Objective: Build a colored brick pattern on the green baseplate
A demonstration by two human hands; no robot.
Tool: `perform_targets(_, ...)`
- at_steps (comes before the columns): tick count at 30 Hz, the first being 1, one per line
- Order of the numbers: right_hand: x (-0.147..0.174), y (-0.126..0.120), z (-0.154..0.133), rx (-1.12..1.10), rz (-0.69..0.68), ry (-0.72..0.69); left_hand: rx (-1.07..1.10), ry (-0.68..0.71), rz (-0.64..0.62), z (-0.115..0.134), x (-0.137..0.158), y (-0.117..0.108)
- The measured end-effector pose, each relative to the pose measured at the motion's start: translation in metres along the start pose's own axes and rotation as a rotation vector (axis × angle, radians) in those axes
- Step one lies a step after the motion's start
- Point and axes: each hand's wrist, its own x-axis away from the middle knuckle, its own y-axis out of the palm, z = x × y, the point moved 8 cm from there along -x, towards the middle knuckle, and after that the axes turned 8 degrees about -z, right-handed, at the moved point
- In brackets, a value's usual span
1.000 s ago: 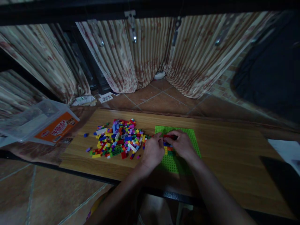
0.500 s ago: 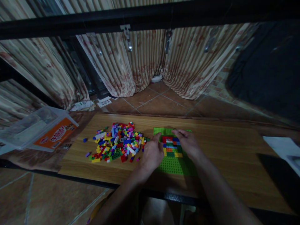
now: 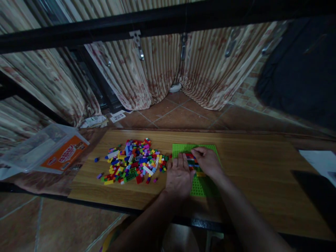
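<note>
A green studded baseplate [image 3: 197, 190] lies on the wooden table, with a block of multicoloured toy bricks [image 3: 192, 162] in rows on it. My left hand [image 3: 179, 176] rests flat over the left part of the plate and the rows, fingers stretched forward. From the right, my right hand [image 3: 209, 163] reaches over the plate with thumb and fingers pinched together at the top of the brick rows. Whatever is in that pinch is hidden. Both hands cover part of the rows.
Loose bricks [image 3: 139, 159] lie in a heap left of the plate, a few straying outward. A clear plastic box [image 3: 34, 148] with an orange label stands at far left. White paper [image 3: 319, 161] and a dark flat object [image 3: 315, 196] lie at the right.
My left hand has shifted right and flattened over the left part of the plate and rows, hiding more of them. My right hand has moved slightly nearer, still pinched. The view has tilted slightly.
</note>
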Motion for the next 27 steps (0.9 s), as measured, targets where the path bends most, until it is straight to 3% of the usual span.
perform_targets(12, 0.002, 0.005, 0.003, 0.117, -0.008, -0.088, 0.047, 0.003, 0.018, -0.001, 0.0, 0.004)
perform_targets(21, -0.001, 0.001, 0.015, 0.234, -0.023, -0.018, 0.266, 0.06, 0.122, -0.012, 0.012, -0.017)
perform_targets(24, -0.001, -0.002, 0.018, 0.237, -0.036, 0.053, 0.324, 0.067, 0.175, -0.028, 0.014, -0.032)
perform_targets(27, 0.0, -0.002, 0.015, 0.224, -0.04, 0.08, 0.377, -0.006, 0.242, -0.065, 0.015, -0.051)
